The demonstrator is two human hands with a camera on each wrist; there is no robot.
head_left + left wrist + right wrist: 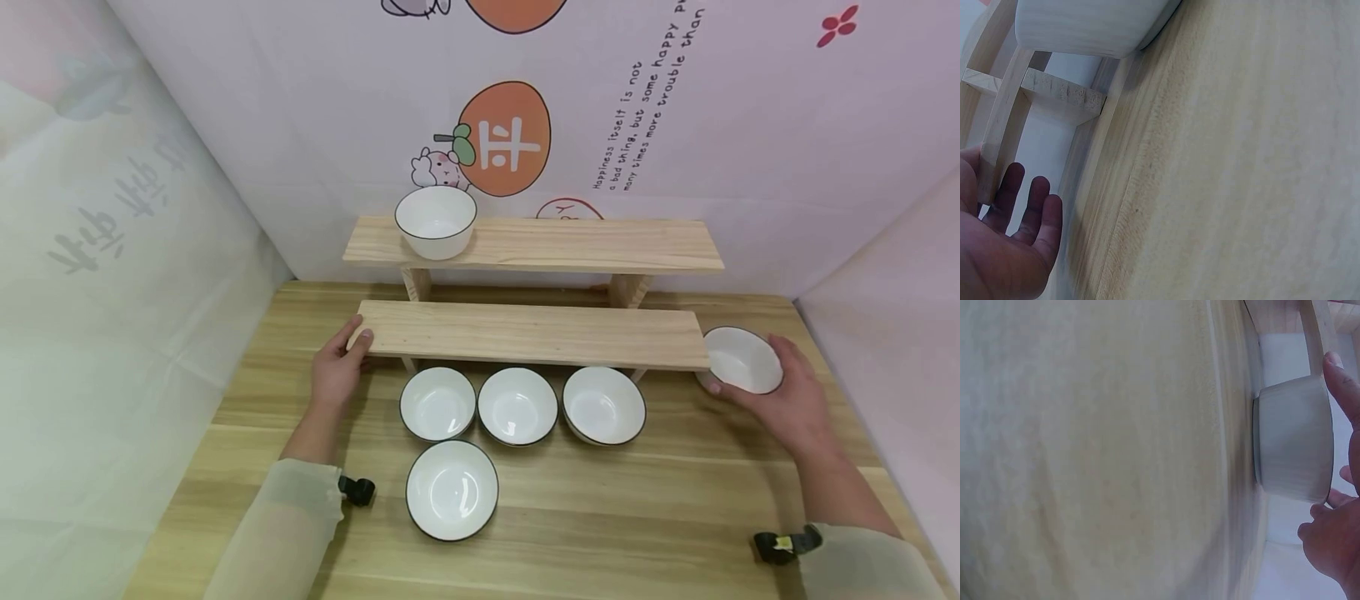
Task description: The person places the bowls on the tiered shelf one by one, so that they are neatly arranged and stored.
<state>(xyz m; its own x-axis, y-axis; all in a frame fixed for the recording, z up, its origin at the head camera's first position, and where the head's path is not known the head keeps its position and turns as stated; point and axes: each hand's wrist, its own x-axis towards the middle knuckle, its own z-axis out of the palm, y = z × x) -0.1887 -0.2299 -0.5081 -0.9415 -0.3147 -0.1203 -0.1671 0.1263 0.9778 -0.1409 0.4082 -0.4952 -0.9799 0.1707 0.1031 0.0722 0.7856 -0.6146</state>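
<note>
The right hand (pixel 798 408) pinches a bowl (pixel 742 360), thumb on its near side and fingers at its right; the bowl is at the right end of the lower shelf (pixel 532 333). The left hand (pixel 337 367) pinches that shelf's left end, thumb on top, some fingers below. In front, a row of three bowls (pixel 517 406) stands on the desk (pixel 600 525), with a fourth bowl (pixel 452 490) nearer the person. Another bowl (pixel 437 221) sits on the upper shelf (pixel 585 243).
</note>
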